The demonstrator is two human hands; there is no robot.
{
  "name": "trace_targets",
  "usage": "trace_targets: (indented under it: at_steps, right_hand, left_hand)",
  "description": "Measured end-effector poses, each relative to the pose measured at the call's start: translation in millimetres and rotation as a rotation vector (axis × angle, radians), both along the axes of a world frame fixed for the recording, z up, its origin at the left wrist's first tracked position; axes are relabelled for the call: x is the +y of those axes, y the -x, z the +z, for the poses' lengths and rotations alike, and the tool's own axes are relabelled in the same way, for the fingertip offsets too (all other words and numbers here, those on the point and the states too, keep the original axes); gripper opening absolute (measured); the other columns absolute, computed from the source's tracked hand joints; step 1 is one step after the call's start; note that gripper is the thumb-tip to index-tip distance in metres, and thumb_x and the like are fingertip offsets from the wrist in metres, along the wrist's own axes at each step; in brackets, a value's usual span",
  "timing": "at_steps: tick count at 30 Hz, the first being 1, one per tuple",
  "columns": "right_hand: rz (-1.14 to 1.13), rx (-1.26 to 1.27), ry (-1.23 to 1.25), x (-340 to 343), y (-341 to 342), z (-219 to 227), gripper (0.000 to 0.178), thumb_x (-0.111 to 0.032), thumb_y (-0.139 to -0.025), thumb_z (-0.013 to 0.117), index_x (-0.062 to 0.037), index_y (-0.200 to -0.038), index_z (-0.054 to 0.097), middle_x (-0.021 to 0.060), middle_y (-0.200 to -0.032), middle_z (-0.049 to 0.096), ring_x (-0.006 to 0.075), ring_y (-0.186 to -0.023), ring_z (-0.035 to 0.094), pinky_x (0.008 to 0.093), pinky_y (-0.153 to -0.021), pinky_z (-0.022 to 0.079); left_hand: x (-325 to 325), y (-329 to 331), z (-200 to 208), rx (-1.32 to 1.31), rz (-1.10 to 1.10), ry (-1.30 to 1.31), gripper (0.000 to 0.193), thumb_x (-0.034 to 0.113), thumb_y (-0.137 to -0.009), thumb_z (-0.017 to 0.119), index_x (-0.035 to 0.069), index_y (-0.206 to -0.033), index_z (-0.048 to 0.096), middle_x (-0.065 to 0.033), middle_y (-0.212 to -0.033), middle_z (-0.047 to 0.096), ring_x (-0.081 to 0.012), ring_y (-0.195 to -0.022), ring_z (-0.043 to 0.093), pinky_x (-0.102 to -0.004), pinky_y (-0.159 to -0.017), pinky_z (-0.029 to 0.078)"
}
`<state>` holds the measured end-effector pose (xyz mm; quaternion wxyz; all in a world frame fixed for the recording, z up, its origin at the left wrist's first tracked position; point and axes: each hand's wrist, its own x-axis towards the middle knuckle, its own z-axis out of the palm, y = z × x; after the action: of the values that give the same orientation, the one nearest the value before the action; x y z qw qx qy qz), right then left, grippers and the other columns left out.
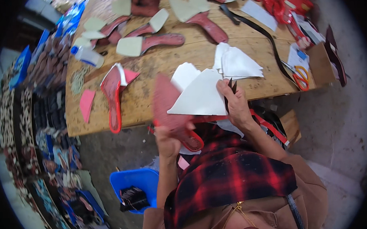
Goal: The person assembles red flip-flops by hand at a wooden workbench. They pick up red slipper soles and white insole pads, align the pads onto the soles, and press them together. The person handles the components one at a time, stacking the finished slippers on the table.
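My left hand [168,142] is closed round a dark red shoe insole [171,100], blurred by motion, its red-edged heel toward me. My right hand [236,105] pinches a white, roughly triangular sheet piece [203,95] by its right edge. That same hand also holds a black tool with two pointed tips [232,86], perhaps snips; its lower part is hidden. The white piece overlaps the insole's right side. Behind it on the table are another white piece [184,75] and a stack of white pieces [239,62]. To the left lies a red-rimmed insole [113,97] with a white piece at its toe.
The wooden table [143,69] bears several red insoles with pale toe pieces [162,41], a bottle [87,56], pink scraps [87,105], a black strap [266,33] and orange-handled scissors [302,77]. A blue bin [133,177] stands on the floor; stacked shoe parts line the left.
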<state>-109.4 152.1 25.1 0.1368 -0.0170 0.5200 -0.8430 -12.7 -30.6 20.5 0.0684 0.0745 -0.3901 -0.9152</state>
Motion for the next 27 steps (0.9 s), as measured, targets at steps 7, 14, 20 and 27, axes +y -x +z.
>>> trace_targets:
  at_steps: [7,14,20,27]
  right_hand:
    - [0.231,-0.127,-0.026,36,7,15,0.031,-0.033,-0.101,0.051,-0.0043,-0.103,0.062,-0.0055,-0.072,0.057,0.0011,-0.055,0.049,0.0193,-0.047,0.039]
    - [0.275,-0.243,0.031,41,3,27,0.028,-0.036,-0.1,0.052,-0.0091,-0.097,0.061,-0.0062,-0.067,0.054,0.0016,-0.047,0.045,0.0202,-0.038,0.033]
    - [0.291,-0.258,0.027,40,5,28,0.029,-0.036,-0.099,0.053,-0.0084,-0.098,0.06,-0.0058,-0.07,0.055,0.0013,-0.051,0.048,0.0199,-0.041,0.035]
    - [0.295,-0.287,0.011,39,4,30,0.028,-0.035,-0.099,0.053,-0.0081,-0.1,0.061,-0.006,-0.071,0.055,0.0013,-0.052,0.047,0.0204,-0.042,0.035]
  left_hand:
    - [27,-11,28,-0.084,-0.104,0.35,0.057,0.029,-0.085,0.07,-0.007,-0.125,0.052,-0.0167,-0.097,0.07,-0.0235,-0.09,0.068,-0.0352,-0.081,0.055]
    - [29,6,23,-0.181,-0.574,0.254,0.033,0.015,-0.087,0.064,-0.007,-0.112,0.063,-0.017,-0.101,0.07,-0.023,-0.091,0.069,-0.035,-0.085,0.054]
    - [30,6,15,-0.237,-0.513,0.274,0.058,0.027,-0.081,0.069,-0.011,-0.12,0.05,-0.0215,-0.098,0.068,-0.0291,-0.081,0.07,-0.0394,-0.075,0.058]
    - [27,10,10,-0.206,-0.518,0.162,0.046,0.017,-0.085,0.065,-0.009,-0.12,0.053,-0.0199,-0.103,0.067,-0.0288,-0.084,0.07,-0.0396,-0.076,0.059]
